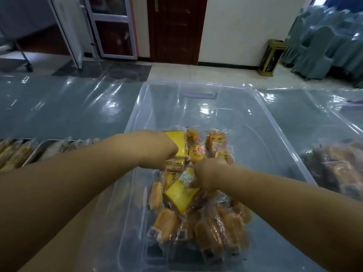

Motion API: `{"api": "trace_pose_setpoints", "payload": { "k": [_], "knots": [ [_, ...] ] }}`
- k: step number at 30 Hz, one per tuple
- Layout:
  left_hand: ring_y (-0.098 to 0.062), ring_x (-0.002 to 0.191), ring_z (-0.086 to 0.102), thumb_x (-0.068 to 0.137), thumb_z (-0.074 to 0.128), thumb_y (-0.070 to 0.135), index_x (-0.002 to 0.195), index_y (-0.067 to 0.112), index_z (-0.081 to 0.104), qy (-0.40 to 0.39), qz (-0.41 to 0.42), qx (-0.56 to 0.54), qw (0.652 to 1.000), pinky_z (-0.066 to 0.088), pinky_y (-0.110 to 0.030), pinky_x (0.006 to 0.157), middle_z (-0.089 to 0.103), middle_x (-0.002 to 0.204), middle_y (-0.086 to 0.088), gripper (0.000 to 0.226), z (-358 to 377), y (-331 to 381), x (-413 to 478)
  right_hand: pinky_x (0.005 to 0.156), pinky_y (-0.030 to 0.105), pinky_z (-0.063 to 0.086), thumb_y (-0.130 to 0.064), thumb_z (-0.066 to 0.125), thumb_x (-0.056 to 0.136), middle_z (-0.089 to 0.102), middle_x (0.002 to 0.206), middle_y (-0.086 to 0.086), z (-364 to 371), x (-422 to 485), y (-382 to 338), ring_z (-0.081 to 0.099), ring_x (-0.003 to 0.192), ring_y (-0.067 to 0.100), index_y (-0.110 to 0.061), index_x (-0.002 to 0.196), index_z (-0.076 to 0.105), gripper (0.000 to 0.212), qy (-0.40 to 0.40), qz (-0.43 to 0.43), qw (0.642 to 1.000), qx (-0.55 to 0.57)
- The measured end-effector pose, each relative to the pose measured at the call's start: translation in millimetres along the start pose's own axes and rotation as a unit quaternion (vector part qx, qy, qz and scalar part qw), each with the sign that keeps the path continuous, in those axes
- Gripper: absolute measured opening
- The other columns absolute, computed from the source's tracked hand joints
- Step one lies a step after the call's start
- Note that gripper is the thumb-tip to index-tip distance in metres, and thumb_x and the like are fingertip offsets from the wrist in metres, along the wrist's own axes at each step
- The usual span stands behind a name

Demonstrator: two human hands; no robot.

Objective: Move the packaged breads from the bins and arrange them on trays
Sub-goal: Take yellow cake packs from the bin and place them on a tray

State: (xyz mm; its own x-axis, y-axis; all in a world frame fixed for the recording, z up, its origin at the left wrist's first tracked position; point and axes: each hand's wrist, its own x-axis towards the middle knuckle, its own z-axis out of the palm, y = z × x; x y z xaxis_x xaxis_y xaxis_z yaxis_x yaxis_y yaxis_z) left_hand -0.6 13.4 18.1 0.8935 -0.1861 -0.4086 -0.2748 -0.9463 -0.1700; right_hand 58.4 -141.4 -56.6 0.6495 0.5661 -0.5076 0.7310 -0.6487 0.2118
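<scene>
A clear plastic bin point(255, 118) stands in front of me with a pile of packaged breads point(212, 228) in its near half. My left hand point(157, 150) reaches into the bin and grips a yellow cake packet point(177, 142) at the pile's far side. My right hand point(210, 175) is in the middle of the pile, its fingers curled round the top edge of another yellow cake packet point(180, 195). Small orange-labelled bread packets point(196, 152) lie between and beyond both hands.
A metal tray point(39, 152) with rows of packaged breads sits at the left, partly behind my left forearm. A second clear bin point(334, 169) with brown breads is at the right. The table wears a shiny plastic cover point(68, 110).
</scene>
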Motion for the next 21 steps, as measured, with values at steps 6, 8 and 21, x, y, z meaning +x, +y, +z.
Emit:
{"api": "trace_pose_setpoints", "payload": {
  "k": [6, 8, 21],
  "knots": [
    [-0.022, 0.090, 0.052, 0.088, 0.061, 0.030, 0.116, 0.018, 0.054, -0.033, -0.029, -0.009, 0.999, 0.037, -0.029, 0.065, 0.058, 0.114, -0.003, 0.031, -8, -4, 46, 0.066, 0.038, 0.045, -0.031, 0.059, 0.089, 0.059, 0.101, 0.005, 15, 18, -1, 0.048, 0.079, 0.025, -0.010, 0.104, 0.059, 0.026, -0.024, 0.009, 0.996, 0.084],
    [-0.021, 0.090, 0.051, 0.089, 0.061, 0.031, 0.119, 0.016, 0.054, -0.040, -0.038, 0.003, 0.998, 0.035, -0.026, 0.060, 0.058, 0.116, -0.005, 0.035, -9, -5, 61, 0.067, 0.038, 0.045, -0.030, 0.063, 0.086, 0.054, 0.085, 0.002, 8, 18, 0, 0.050, 0.080, 0.026, -0.009, 0.105, 0.057, 0.029, -0.032, -0.001, 0.994, 0.109],
    [-0.032, 0.112, 0.054, 0.095, 0.051, 0.035, 0.129, 0.001, 0.045, -0.100, -0.083, 0.041, 0.991, 0.043, -0.035, 0.088, 0.052, 0.130, -0.014, 0.049, 6, -34, 133, 0.045, 0.025, 0.030, -0.039, 0.071, 0.079, 0.048, 0.076, -0.004, -44, -8, 76, 0.047, 0.063, 0.014, -0.018, 0.096, 0.052, 0.033, 0.089, 0.063, 0.990, 0.089]
  ]
}}
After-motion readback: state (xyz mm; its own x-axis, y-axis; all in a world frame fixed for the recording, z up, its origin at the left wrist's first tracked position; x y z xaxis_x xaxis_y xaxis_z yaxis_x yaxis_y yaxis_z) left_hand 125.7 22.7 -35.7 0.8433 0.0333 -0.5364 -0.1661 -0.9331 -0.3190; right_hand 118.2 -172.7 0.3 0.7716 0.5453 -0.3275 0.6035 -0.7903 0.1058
